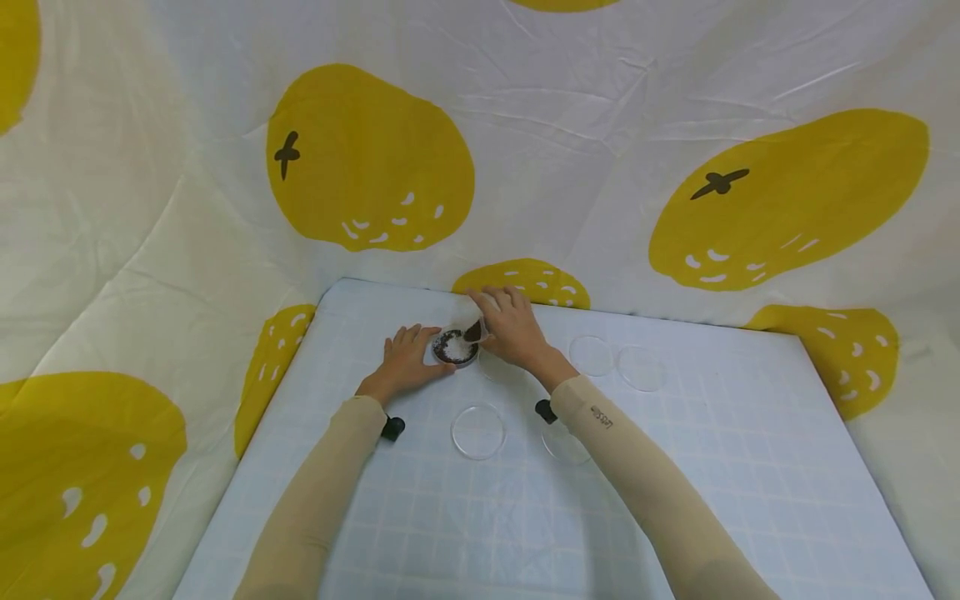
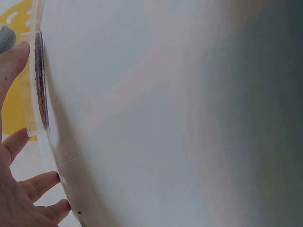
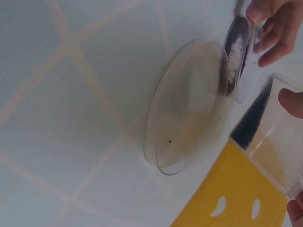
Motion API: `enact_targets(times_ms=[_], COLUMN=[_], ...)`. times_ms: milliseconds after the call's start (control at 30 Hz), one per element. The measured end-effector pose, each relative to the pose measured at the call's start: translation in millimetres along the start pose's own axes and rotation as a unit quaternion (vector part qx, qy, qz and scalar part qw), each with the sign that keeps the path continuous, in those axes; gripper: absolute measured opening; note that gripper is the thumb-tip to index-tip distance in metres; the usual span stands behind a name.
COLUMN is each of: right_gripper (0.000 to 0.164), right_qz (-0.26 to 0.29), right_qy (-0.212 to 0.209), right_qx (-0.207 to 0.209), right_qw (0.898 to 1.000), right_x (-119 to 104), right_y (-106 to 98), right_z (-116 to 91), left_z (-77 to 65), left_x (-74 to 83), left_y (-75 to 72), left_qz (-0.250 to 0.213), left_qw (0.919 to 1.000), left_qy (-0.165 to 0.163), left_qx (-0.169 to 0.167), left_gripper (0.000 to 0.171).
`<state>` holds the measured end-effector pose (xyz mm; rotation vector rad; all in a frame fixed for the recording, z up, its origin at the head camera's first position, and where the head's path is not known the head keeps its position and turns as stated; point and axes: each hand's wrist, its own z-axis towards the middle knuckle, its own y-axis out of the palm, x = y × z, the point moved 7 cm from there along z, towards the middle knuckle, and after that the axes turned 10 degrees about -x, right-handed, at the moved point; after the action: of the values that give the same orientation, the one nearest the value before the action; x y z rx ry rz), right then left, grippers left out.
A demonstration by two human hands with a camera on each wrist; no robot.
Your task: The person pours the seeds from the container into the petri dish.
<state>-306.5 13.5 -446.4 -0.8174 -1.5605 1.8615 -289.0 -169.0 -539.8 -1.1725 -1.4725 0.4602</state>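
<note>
Open room is left on the bench (image 1: pixel 465 525) nearest the body, before two clear dishes (image 1: pixel 478 432), and along the right edge. Farther up, near the back edge, a filled dish (image 1: pixel 455 347) is pinched by the left hand (image 1: pixel 405 360): dark grains, white centre. Near its right rim, a tilted clear container (image 3: pixel 273 132), dark matter inside, is gripped by the right hand (image 1: pixel 513 329). Patterned cloth (image 1: pixel 555 150) is hung behind.

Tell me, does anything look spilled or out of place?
Something small: a dark speck shows within the outline of the clear dish beside the filled dish that the left hand holds. It may be a stray grain from the tilted clear cup; whether in or under that dish, I can't tell.
</note>
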Motion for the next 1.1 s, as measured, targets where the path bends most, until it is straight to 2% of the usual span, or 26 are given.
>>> enact_targets(times_ms=[200,433,567,767,1100], right_gripper=[0.095,0.099,0.098,0.100,0.106], right_qz=[0.071,0.164,0.221,0.314,0.366], right_qy=[0.053,0.096,0.099,0.106,0.140], right_qx=[-0.002,-0.003,0.001,0.000,0.008], right_qw=[0.996,0.982,0.970,0.943,0.920], right_x=[8,19,24,31,50], right_y=[1,11,13,6,0], right_z=[-4,-9,-14,-27,-59], left_z=[-0.6,-0.1,0.0,0.6,3.3], left_x=[1.3,2.9,1.9,0.8,-2.8], left_y=[-0.8,-0.2,-0.4,-1.9,2.6], left_qz=[0.006,0.009,0.007,0.009,0.005], left_qw=[1.0000,1.0000,1.0000,0.9999,1.0000], left_qy=[-0.003,0.002,0.000,-0.005,-0.004], left_qx=[-0.001,0.002,0.001,0.002,0.001], left_gripper=[0.089,0.088,0.089,0.090,0.091])
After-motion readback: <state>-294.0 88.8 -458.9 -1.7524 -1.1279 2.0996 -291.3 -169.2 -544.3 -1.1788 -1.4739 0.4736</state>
